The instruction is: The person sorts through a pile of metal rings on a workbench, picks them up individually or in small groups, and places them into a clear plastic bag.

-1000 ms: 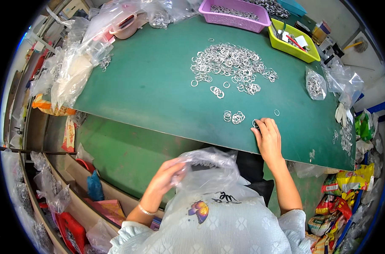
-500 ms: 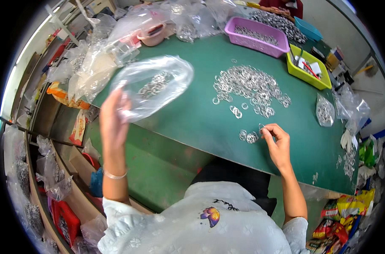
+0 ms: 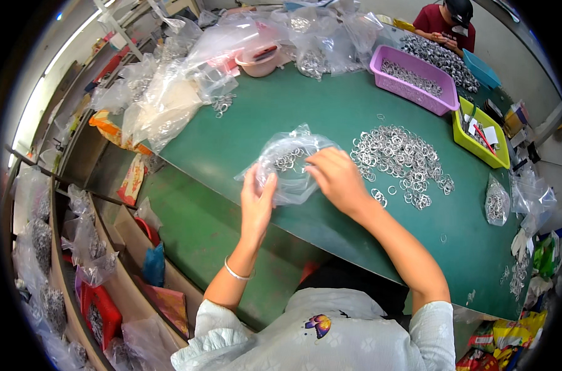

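A person's left hand (image 3: 258, 195) grips the near-left rim of a clear bag (image 3: 291, 193), its mouth spread open above the front part of a green table (image 3: 299, 102). Metal rings (image 3: 287, 161) show inside. The right hand (image 3: 341, 181) reaches over the bag's right side, fingers curled; whether they hold a ring, I cannot tell. A loose pile (image 3: 395, 154) of rings lies just right of the bag. The limp rim could fold inward and block a ring; tilting toward the table edge could spill some onto the floor (image 3: 197, 210).
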